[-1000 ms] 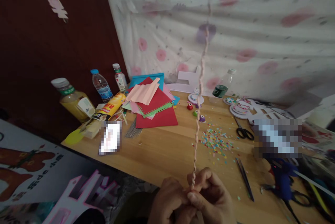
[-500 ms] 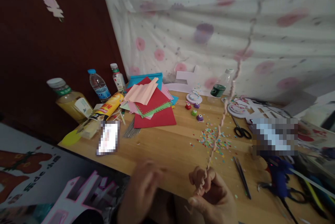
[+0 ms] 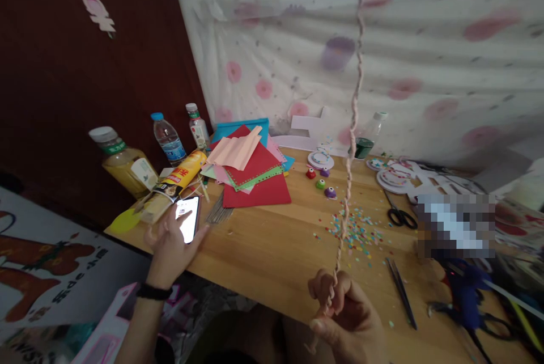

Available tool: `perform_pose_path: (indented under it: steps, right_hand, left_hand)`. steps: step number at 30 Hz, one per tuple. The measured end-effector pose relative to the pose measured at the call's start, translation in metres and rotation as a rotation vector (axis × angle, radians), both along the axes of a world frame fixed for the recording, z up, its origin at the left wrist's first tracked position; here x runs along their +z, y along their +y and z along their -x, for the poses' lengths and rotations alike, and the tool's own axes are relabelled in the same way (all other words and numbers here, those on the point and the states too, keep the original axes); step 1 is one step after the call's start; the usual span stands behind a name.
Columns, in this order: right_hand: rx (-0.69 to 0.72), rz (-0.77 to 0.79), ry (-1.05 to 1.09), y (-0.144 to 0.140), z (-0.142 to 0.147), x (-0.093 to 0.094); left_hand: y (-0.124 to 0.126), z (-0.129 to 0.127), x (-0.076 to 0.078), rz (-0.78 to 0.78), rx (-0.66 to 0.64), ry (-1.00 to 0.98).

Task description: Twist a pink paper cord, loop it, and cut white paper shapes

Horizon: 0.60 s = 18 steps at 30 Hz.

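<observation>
My right hand (image 3: 346,313) is closed near the table's front edge, its thumb and fingers pinching the lower end of a long, pale pink twisted strand (image 3: 349,171). The strand rises upright past the top of the view, and a short tail hangs below my fingers. At the left, my left hand (image 3: 172,248) lies over a smartphone (image 3: 189,221) with a lit screen. Its fingers are spread, one over the screen and the thumb out by the phone's lower edge; whether they press on it I cannot tell.
Coloured sheets (image 3: 259,195) lie mid-table beside thin wires (image 3: 219,214). Bottles (image 3: 168,140) and a yellow packet (image 3: 182,174) stand at the left. Confetti (image 3: 361,231), tweezers (image 3: 400,293), scissors (image 3: 402,216) and a blue glue gun (image 3: 465,293) lie rightward.
My left hand has moved left from near the front edge to the smartphone, its fingers spreading. The strand's upper part has swung left and now stands nearly upright; my right hand keeps its grip.
</observation>
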State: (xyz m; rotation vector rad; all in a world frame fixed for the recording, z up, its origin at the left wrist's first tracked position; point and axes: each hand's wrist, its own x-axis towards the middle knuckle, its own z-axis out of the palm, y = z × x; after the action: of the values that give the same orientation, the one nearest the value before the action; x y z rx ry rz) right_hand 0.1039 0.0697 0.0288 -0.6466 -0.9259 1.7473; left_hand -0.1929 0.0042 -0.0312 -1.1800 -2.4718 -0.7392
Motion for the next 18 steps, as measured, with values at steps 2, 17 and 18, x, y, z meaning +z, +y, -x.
perform_pose_path:
  steps: [2, 17, 18]
  right_hand:
    - [-0.007, 0.014, 0.002, 0.0, 0.0, 0.001]
    - [0.171, -0.152, -0.035, 0.007, -0.015, -0.025]
    - [0.161, -0.149, -0.034, 0.006, -0.015, -0.024]
  left_hand:
    - [-0.004, 0.001, 0.003, -0.105, -0.029, -0.015]
    - [-0.009, -0.213, 0.018, -0.347, -0.76, -1.025]
    - [-0.009, -0.217, 0.018, -0.356, -0.744, -1.025]
